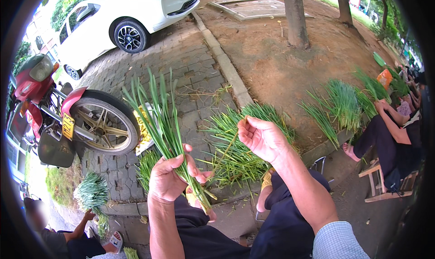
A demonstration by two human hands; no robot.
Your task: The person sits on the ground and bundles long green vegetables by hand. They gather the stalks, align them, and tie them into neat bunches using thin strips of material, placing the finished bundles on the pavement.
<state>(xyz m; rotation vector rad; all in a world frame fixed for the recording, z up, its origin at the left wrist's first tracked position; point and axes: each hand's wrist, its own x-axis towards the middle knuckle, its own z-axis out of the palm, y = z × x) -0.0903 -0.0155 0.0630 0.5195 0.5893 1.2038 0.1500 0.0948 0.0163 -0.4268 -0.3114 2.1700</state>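
Observation:
My left hand (174,170) is closed round a bunch of garlic chives (164,127), with long green leaves pointing up and pale stem ends hanging below my fingers. To its right, my right hand (263,140) pinches a thin, yellowish-brown withered stalk (230,146) between thumb and fingertips. The stalk trails down toward my left hand; whether it still joins the bunch is unclear. Behind and below my hands spreads a large loose pile of chives (244,163). A smaller heap of chives (147,168) lies left of it, partly behind my left hand.
A red motorcycle (90,116) stands close at left, beside a yellow-and-white bag (144,128). Beyond are a white car (131,14), a kerb (222,59) and a tree trunk (295,18). People sit at both sides near more green bundles (342,105); a wooden stool (385,182) stands at right.

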